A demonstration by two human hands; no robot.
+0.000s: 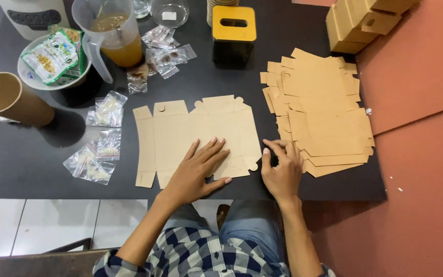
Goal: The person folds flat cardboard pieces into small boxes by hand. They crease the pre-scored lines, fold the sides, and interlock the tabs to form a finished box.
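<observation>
On the dark tabletop, our left hand spread flat on the unfolded box blank, right hand curled beside it, apparently empty, near the blank stack.

Colours: kraft tan on a black table, terracotta floor to the right.

Flat unfolded carton blank and stack of blanks: plain tan, unprinted. Folded boxes: same tan. Tissue box: yellow lid over black body. Pitcher: clear, amber liquid. Paper cup: tan. Bowl: white, holding green-and-white sachets. Small bags: clear. Shirt: navy-and-white check. Jeans: blue. Floor tiles: white.
</observation>
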